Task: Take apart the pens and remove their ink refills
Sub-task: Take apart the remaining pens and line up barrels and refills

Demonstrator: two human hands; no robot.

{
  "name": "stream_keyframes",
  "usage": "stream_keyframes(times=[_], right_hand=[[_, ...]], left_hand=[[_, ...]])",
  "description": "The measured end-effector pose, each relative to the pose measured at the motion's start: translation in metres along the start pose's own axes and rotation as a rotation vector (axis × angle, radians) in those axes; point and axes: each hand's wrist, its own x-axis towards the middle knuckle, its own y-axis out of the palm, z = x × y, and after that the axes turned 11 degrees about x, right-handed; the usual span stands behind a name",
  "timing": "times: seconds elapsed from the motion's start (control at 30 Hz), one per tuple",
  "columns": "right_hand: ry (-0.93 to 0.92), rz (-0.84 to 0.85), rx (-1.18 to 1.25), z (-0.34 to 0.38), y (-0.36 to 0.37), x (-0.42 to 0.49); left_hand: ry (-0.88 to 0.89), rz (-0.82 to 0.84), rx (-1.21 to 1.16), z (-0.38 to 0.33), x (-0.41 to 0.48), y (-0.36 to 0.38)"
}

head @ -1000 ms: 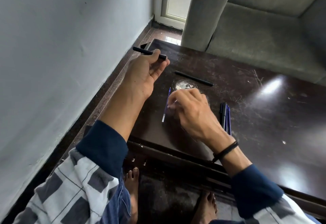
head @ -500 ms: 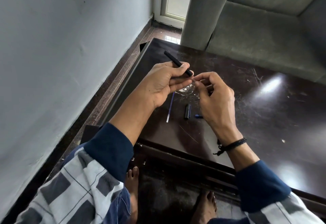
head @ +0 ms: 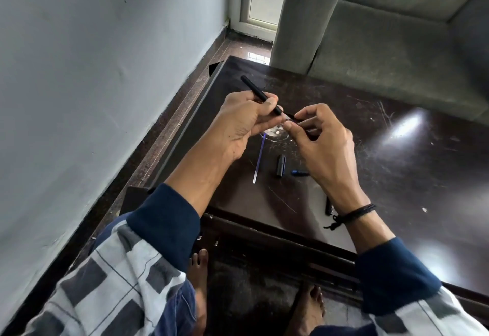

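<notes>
Over the bench point(head: 397, 177), the left hand point(head: 243, 121) curls its fingers round the light, stiff, probably slick pen point(head: 260, 94) while the right hand point(head: 325, 145) pinches its tip with its fingers; best gripped near the joint.

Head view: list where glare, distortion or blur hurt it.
Head view: bright glare on the dark table right of the pen, and a fainter patch lower right; the wide-angle lens bends the wall base and the table edge; the pen joint between the fingers looks slightly soft; the refill and cap on the table read clearly.
</notes>
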Motion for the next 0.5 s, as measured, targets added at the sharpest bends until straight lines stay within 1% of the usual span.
stream_keyframes(times=[0.1, 0.23, 0.4, 0.5], right_hand=[[0.037, 0.006, -0.041, -0.002, -0.007, 0.004], [0.049, 0.002, -0.070, -0.005, -0.012, 0.008], [0.036, 0.049, -0.079, -0.008, -0.004, 0.005], [0.027, 0.074, -0.109, -0.009, -0.001, 0.003]], left_hand=[[-0.010, -0.089, -0.096, -0.003, 0.006, -0.008], [-0.018, -0.118, -0.151, -0.004, 0.011, -0.015], [-0.033, -0.069, -0.146, -0.002, 0.008, -0.008], [-0.052, 0.028, -0.090, 0.001, 0.002, 0.000]])
